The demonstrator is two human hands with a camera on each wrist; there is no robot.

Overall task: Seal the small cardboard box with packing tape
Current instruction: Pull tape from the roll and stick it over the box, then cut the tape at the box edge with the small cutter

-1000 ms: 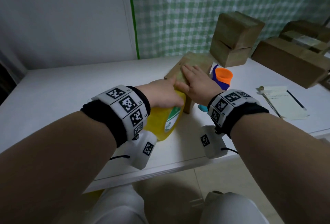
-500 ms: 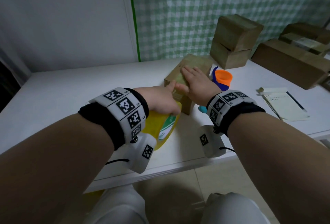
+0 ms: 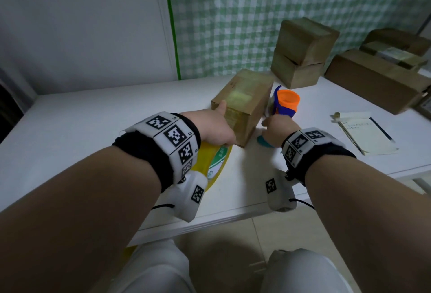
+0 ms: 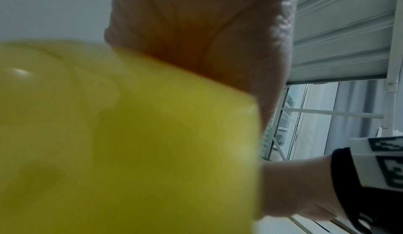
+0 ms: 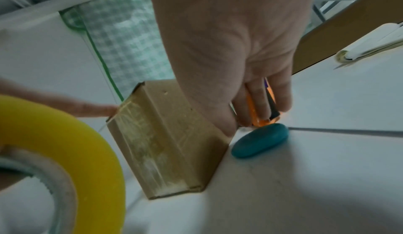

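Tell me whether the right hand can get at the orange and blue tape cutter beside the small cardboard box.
Probably yes: the right hand already has fingers at the orange and blue tape cutter, with nothing between them.

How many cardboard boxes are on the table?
5, maybe more beyond the right edge: the small box at the hands, two stacked boxes behind it, a long box at right, another box behind that.

Packing station: white table [image 3: 93, 115], stacked cardboard boxes [image 3: 300, 52], notepad [image 3: 366, 134], checked curtain [image 3: 256, 8].
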